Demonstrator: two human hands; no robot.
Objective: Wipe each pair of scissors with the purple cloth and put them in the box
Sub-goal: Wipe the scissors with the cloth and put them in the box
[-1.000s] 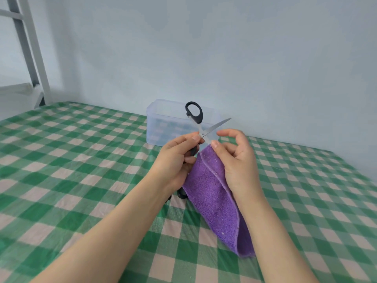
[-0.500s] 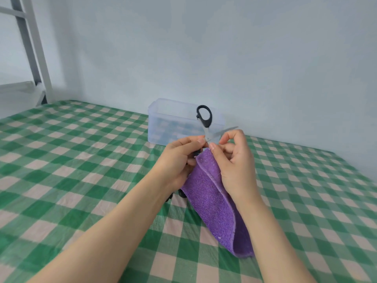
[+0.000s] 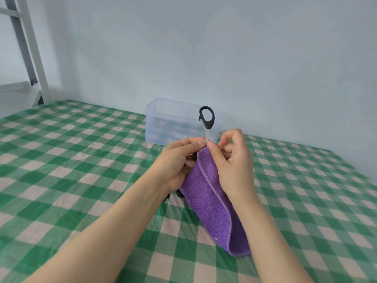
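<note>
Purple cloth (image 3: 208, 193) pinched by right hand (image 3: 234, 162) against upright black-handled scissors (image 3: 209, 125) gripped by left hand (image 3: 179, 160); clear box (image 3: 163, 127) lies straight beyond

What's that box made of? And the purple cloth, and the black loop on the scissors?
The box looks like frosted clear plastic: the green checks show through it. The purple cloth seems to be fuzzy microfibre, with a nubby pile. The black loop looks like smooth plastic, probably.

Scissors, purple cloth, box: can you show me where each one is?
scissors (image 3: 209, 125), head view, on the black handle loop.
purple cloth (image 3: 206, 193), head view, on the hanging middle.
box (image 3: 163, 123), head view, on its clear front wall.
</note>
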